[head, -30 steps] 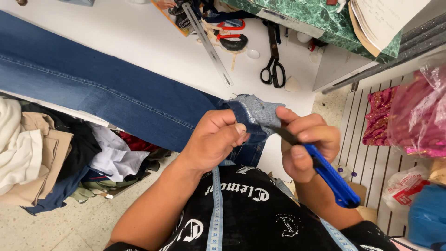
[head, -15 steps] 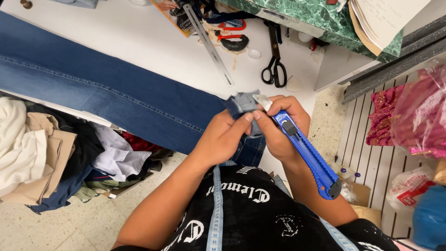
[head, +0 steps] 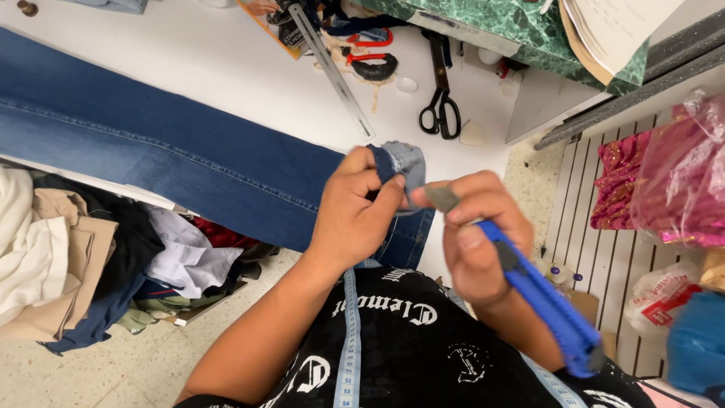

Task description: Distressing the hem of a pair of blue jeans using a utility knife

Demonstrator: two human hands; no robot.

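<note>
Left hand (head: 355, 215) pinches the jeans hem (head: 399, 162) taut; right hand (head: 476, 234), beside it, grips a blue utility knife (head: 540, 298), blade best angled away.

1. The right hand (head: 479, 238) with the blue utility knife (head: 540, 298) now sits apart from the denim hem (head: 399, 165); half a second ago it was pressed against the hem.
2. The left hand (head: 355, 215) lifts the folded hem higher than before, turning its pale inside upward.
3. The knife's handle now points lower, toward the person's body.
</note>
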